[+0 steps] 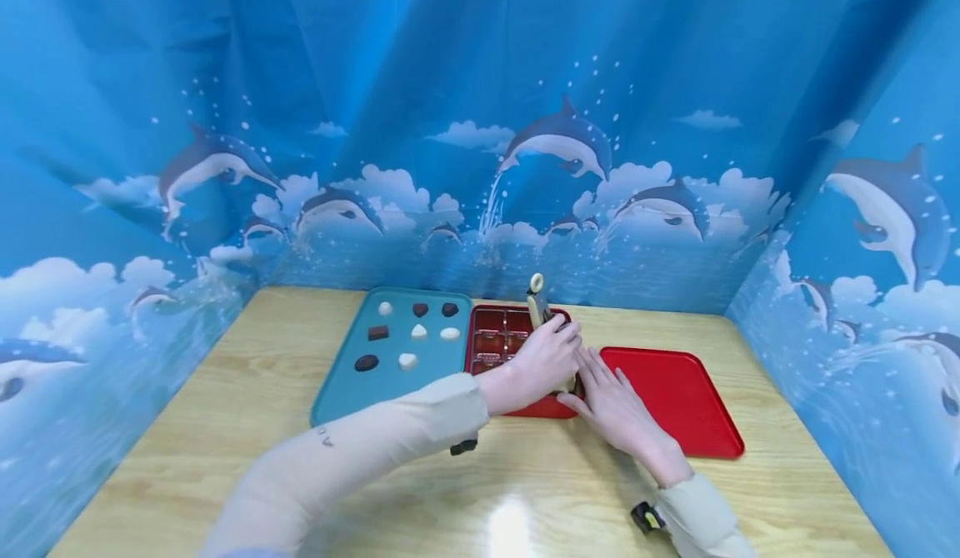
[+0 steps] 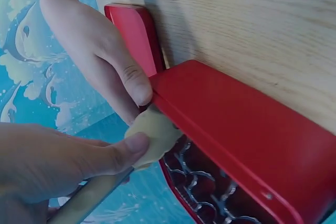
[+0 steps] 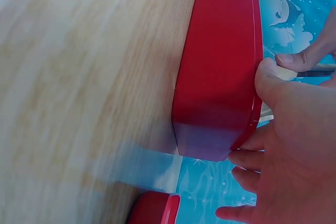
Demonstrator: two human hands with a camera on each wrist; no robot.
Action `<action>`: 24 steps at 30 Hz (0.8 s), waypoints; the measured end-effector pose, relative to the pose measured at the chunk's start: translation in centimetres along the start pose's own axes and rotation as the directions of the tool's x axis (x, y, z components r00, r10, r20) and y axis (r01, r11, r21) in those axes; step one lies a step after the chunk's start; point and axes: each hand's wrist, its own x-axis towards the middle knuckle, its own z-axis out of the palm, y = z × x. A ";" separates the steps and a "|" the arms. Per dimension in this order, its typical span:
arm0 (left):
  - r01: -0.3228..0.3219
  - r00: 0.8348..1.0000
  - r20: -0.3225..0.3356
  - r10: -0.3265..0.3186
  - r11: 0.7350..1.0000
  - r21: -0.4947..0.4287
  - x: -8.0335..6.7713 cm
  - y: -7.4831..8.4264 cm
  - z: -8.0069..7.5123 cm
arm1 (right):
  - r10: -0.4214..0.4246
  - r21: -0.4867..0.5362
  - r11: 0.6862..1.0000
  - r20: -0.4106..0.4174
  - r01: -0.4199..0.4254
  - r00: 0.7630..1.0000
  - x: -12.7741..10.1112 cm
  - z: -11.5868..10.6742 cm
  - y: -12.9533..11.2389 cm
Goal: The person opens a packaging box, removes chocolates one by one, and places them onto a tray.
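You face a light wooden table [image 1: 225, 425], glossy with a light glare near its front edge. Blue dolphin-and-cloud curtains [image 1: 480, 125] enclose its far and side edges.

Pale wood-grain bench [image 1: 225, 425], smooth and glossy with glare. Glossy smooth red plastic box [image 3: 220, 66]; clear shiny plastic insert [image 2: 210, 198] inside. Matt teal tray [image 1: 337, 383]. Matt red tray [image 1: 675, 400]. Printed blue cloth backdrop [image 1: 450, 83].

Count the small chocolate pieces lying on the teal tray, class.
8. Back row: white, dark, dark. Middle row: brown square, white triangle, white oval. Front row: dark oval, white. The teal tray shows none hidden.
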 end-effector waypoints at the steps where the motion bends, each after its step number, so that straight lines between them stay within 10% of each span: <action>1: 0.002 1.000 -0.006 -0.002 1.000 0.002 -0.2 -0.1 0.1 | 0.000 0.000 1.000 0.003 0.000 1.000 0.0 0.0 0.0; 12: 0.114 0.973 -0.182 -0.139 0.984 -0.140 -3.9 -1.9 2.3 | -0.003 -0.002 1.000 0.004 0.003 1.000 0.0 0.0 -0.2; 24: 0.203 0.880 -0.316 -0.355 0.882 -0.426 -7.7 -3.7 5.0 | 0.001 -0.003 1.000 0.004 -0.001 1.000 -0.3 -0.3 -0.1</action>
